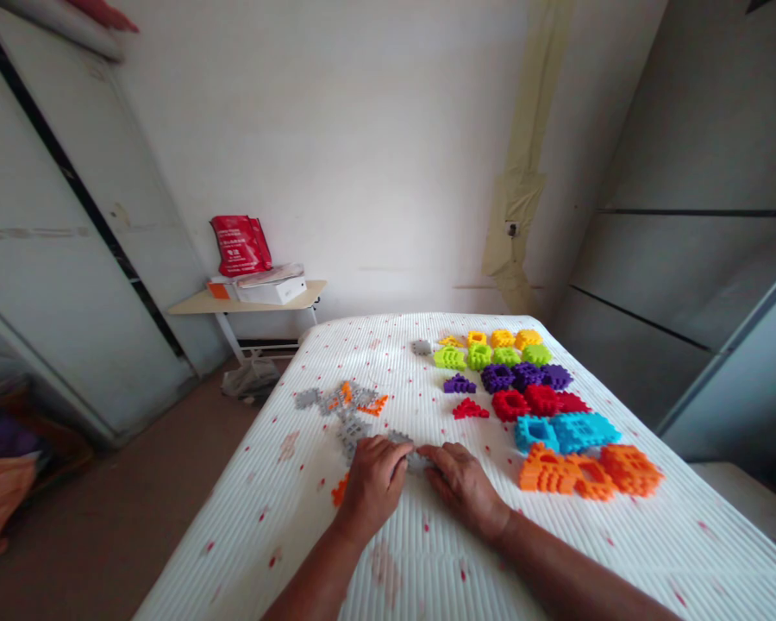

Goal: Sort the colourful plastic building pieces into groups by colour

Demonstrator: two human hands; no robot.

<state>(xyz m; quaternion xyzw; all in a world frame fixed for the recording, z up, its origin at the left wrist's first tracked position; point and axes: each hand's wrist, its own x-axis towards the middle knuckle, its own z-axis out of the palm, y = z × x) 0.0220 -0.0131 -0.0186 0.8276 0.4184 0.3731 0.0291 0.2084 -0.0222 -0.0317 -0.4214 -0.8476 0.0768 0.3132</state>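
My left hand (378, 474) is closed, its thumb and fingers on the near-left part of some flat grey interlocking pieces (418, 461) with notched edges. From the other side my right hand (464, 485) pinches the same grey pieces, its fingertips close to the left ones. My fingers partly cover them, so I cannot tell whether they are joined. Just beyond the left hand lie more grey pieces (354, 431). An orange piece (340, 490) shows beside my left wrist, and another orange piece (373, 405) lies among the grey ones farther back.
Rows of interlocking blocks line the right of the padded white surface (427, 561): yellow (503, 338), green (479, 357), purple (528, 375), red (543, 400), blue (578, 431) and orange (591, 474). A lone grey piece (421, 348) lies at the back. Beyond stands a small table (316, 291).
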